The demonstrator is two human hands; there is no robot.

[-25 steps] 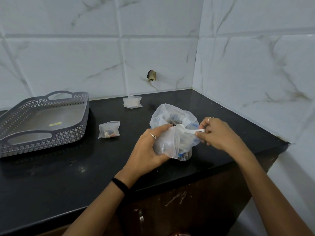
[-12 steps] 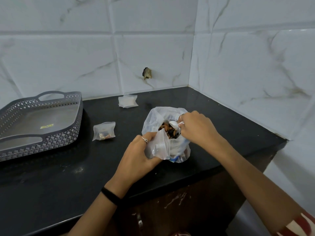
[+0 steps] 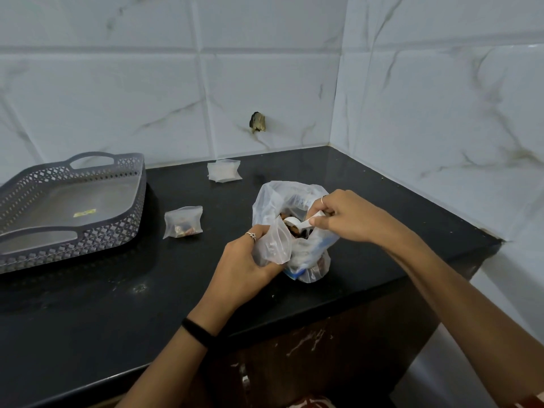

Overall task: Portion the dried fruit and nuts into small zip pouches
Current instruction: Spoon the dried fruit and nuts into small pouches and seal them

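L hand (image 3: 250,260): small pouch (image 3: 275,245) gripped, held open beside big bag (image 3: 282,198).
R hand (image 3: 350,219): white spoon (image 3: 297,222) pinched, dipped in bag w/ nuts.
Counter (image 3: 88,304): filled pouch (image 3: 183,221) laid near tray (image 3: 70,201).

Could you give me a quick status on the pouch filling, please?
Left hand holds small pouch open beside big bag. Right hand dips white spoon into the nuts. Nothing in the way.

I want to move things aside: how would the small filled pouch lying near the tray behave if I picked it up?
The small filled pouch looks like thin, crinkled clear plastic, so probably floppy. Only a few pieces sit at its bottom, so likely light and bottom-heavy. Whether its top is sealed is unclear, so keep it upright.
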